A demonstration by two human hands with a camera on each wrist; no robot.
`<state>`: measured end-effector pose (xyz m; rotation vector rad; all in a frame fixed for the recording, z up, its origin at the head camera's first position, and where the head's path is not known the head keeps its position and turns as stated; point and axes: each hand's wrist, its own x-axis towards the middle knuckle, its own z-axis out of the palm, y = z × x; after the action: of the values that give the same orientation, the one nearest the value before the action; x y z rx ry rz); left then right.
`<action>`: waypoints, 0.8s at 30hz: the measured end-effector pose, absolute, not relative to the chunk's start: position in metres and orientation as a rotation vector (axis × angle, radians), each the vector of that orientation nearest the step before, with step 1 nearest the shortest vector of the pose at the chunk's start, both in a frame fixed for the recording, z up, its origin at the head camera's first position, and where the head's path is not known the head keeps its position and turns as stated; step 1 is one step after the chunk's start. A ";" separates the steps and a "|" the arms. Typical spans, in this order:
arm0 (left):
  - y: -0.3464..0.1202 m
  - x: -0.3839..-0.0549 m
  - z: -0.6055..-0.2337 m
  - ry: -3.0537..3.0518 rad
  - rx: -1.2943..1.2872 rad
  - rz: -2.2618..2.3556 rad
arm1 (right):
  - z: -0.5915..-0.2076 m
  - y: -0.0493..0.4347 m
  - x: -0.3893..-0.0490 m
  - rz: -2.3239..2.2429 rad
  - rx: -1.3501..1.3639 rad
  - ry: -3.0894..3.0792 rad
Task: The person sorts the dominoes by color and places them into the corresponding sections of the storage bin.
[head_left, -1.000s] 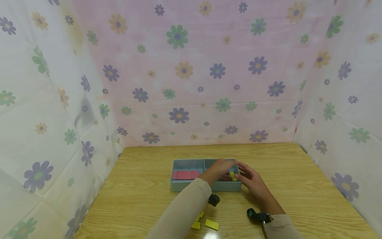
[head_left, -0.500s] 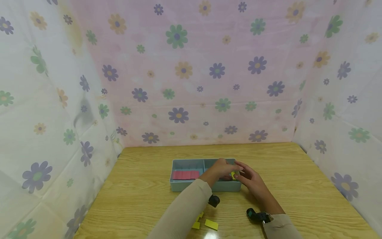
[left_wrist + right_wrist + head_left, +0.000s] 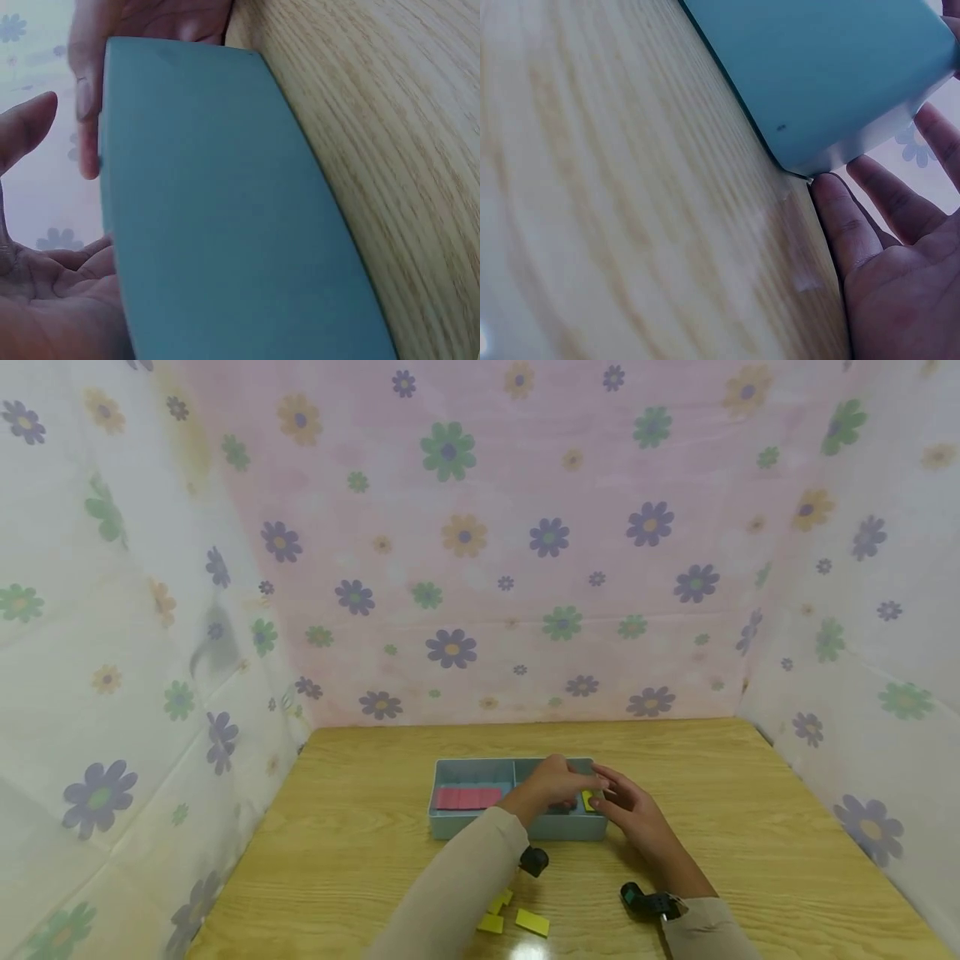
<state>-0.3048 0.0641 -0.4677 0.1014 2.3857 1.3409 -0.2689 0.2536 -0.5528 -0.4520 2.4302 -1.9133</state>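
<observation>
A blue-green divided box stands on the table. My left hand reaches over its front wall into the right compartment, fingers stretched rightward. In the left wrist view the left thumb is straight and apart from the other fingers, which the box wall partly hides. One yellow block shows inside at the right end, between the two hands. My right hand is at that end of the box, thumb at the rim. The right wrist view has its straight fingers touching the outside of the end wall.
A row of pink blocks lies in the left compartment. Several yellow blocks rest on the wooden table in front, some partly behind the left sleeve. Flowered cloth encloses the back and sides.
The yellow block in the box, tilted earlier, now sits straighter against the right end. The left fingers have shifted slightly right over it. The right hand stays nearly still.
</observation>
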 end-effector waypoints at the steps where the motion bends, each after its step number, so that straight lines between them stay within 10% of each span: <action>1: 0.062 -0.305 -0.467 2.395 0.111 1.330 | -0.553 0.254 -0.269 -1.905 -0.438 2.444; 24: -0.041 -0.278 -0.447 2.078 0.324 1.778 | -0.550 0.251 -0.269 -1.854 -0.341 2.490</action>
<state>-0.2776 -0.0406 -0.4465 0.3238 2.0778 1.7778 -0.2685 0.2515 -0.5501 -0.3413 2.4895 -1.8540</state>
